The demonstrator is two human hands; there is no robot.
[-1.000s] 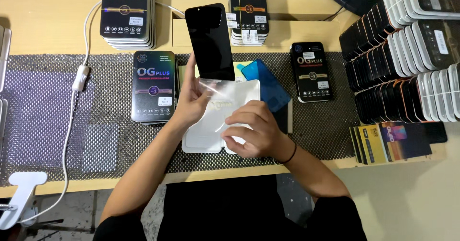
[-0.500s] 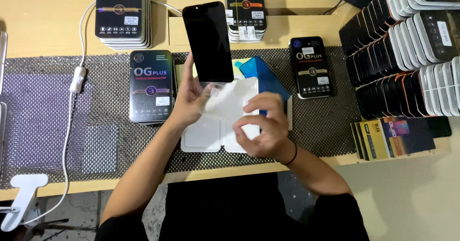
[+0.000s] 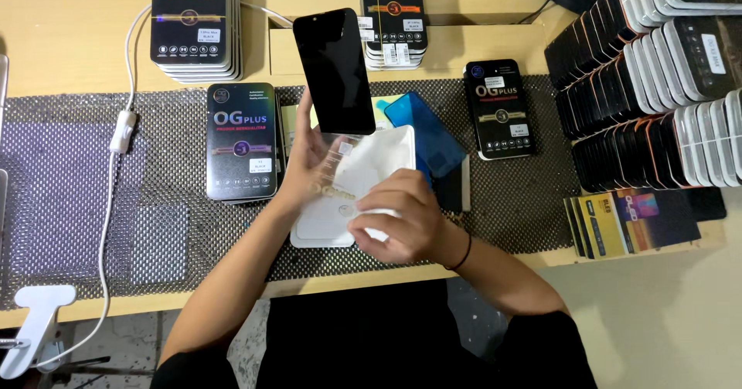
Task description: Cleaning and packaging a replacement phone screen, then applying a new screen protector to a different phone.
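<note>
My left hand holds a black phone screen panel upright by its lower edge, tilted slightly left, above the mat. Peeling off below the panel is a clear film, which my right hand pinches near its lower end. Under both hands lies a white sleeve on the black mesh mat. A blue phone-shaped panel lies just right of the white sleeve.
Black flat boxes lie left of my hands and another to the right. Stacks of similar boxes stand at the back. Rows of boxed items fill the right side. A white cable runs down the left.
My right hand has moved down toward me, drawing the clear film further off the black panel. The panel in my left hand has stayed about where it was.
</note>
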